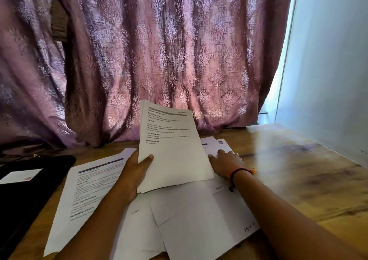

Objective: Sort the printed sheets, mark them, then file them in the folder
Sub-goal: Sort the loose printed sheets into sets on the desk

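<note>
Wooden table: left hand pinches the stack; right hand, fingers spread, lies on the sheet at 3 o'clock.

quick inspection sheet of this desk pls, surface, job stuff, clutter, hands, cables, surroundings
surface: wooden table, glossy, stained in patches
job's things: stack of printed sheets held tilted up; printed sheet lying flat at left; blank-side sheets with handwritten marks near the front; black folder at far left with a white label
clutter: nothing seen
grippers: left hand grips the stack's lower left edge; right hand rests flat on papers behind the stack, wristband on
cables: nothing seen
surroundings: patterned purple curtain behind; pale wall at right
</note>
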